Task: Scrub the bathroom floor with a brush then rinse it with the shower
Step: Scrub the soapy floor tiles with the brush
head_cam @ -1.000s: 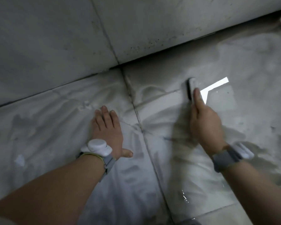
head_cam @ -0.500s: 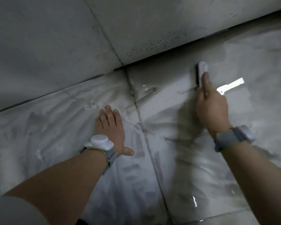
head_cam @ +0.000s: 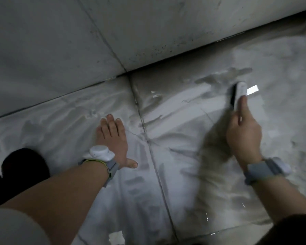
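Tiled bathroom floor (head_cam: 166, 174) fills the near and middle field, pale, wet, smeared with white suds in swirls; dark grout lines divide it, one running near-to-far down the centre. Tiled wall (head_cam: 60, 41) rises at the far side, grey, speckled with dark spots along its lower edge right of centre; one vertical joint visible in it. A bright rectangular reflection lies on the wet floor at far right. Two bare forearms enter from the near edge, each with one grey wrist strap; the left strap carries a white round device (head_cam: 99, 152). One dark, blurred shape (head_cam: 23, 165) at near left; what it is, cannot tell. Left hand (head_cam: 113, 138) lies flat on the soapy floor left of the centre grout line, palm down, fingers straight and together pointing far, thumb splayed right; nothing held. Right hand (head_cam: 244, 133) is at right, clasped round the handle of one brush (head_cam: 238, 93), forefinger stretched along its white back. Brush sits on the floor at far right, dark bristles facing left, just beside the reflection, near the wall base.
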Tool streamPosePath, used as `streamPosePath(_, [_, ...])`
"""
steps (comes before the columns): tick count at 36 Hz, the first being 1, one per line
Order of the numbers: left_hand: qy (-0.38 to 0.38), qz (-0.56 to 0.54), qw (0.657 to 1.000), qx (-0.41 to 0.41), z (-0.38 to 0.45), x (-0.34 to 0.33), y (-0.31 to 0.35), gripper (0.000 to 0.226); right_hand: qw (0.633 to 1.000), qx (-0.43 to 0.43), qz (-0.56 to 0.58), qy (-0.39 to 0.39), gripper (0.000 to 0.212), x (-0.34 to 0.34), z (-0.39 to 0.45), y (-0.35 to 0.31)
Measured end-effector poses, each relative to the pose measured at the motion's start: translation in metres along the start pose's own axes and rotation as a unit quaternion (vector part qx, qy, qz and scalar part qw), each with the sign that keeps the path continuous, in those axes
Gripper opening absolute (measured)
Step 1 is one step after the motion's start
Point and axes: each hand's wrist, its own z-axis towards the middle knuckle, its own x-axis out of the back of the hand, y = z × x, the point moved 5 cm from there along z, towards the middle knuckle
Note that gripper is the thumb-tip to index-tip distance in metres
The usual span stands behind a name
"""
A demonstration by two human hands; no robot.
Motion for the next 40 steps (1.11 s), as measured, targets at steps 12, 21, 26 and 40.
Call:
streamPosePath(12, [-0.002, 0.009, 1.000, 0.009, -0.002, 0.003, 0.003, 0.172, 0.962, 0.216, 0.017, -0.164, 0.066, -0.052, -0.108, -0.023])
streamPosePath(21, [-0.008, 0.013, 0.999, 0.030, -0.005, 0.009, 0.007, 0.173, 0.995, 0.082, 0.045, -0.036, 0.059, -0.001, -0.062, -0.004])
streamPosePath(26, [-0.006, 0.028, 0.999, 0.037, -0.008, 0.013, 0.009, 0.172, 0.938, 0.260, -0.016, -0.231, 0.061, -0.046, -0.136, -0.025])
streamPosePath(40, [-0.005, 0.033, 0.999, 0.042, -0.013, 0.023, 0.012, 0.173, 0.970, 0.184, 0.013, -0.156, 0.055, -0.017, -0.125, 0.002])
